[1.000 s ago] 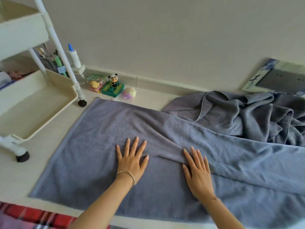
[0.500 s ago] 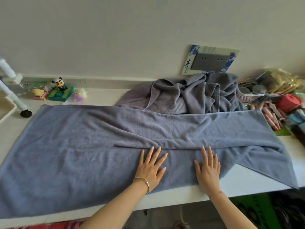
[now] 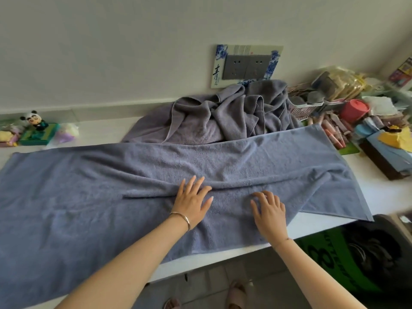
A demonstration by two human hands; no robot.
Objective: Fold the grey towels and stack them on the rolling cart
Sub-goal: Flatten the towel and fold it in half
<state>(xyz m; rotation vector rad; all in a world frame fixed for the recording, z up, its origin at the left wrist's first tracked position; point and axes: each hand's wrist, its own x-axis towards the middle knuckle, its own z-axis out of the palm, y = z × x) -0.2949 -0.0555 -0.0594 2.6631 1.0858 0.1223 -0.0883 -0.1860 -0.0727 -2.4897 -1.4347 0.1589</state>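
While the spread grey towel [image 3: 89, 197] lay lengthwise across the white counter [image 3: 383, 197], both hands were placed on it near its middle. A long raised crease [image 3: 245, 186] was seen running across the cloth from left of the left hand towards the right end. The towel's near right corner reached the front edge of the counter.

The left hand [image 3: 191, 201] was laid flat on the cloth, fingers straight and spread, with the fingertips touching the crease. Nothing was gripped by it. A thin bracelet [image 3: 181, 217] was worn at its wrist.

The right hand [image 3: 270, 214] was set just beside the left, on the near side of the crease. Its fingers were bent, and only the fingertips were pressed on the cloth. No fold of towel was seen pinched between them.

Behind the spread towel, a crumpled heap of grey towels [image 3: 223, 117] was piled against the wall, below a wall socket plate [image 3: 245, 65]. The far edge of the spread towel touched this heap.

At the far left of the counter, a panda figurine [image 3: 33, 120] was stood on a green box. At the far right, a red cup [image 3: 354, 109] was set among mixed clutter, well apart from both hands.
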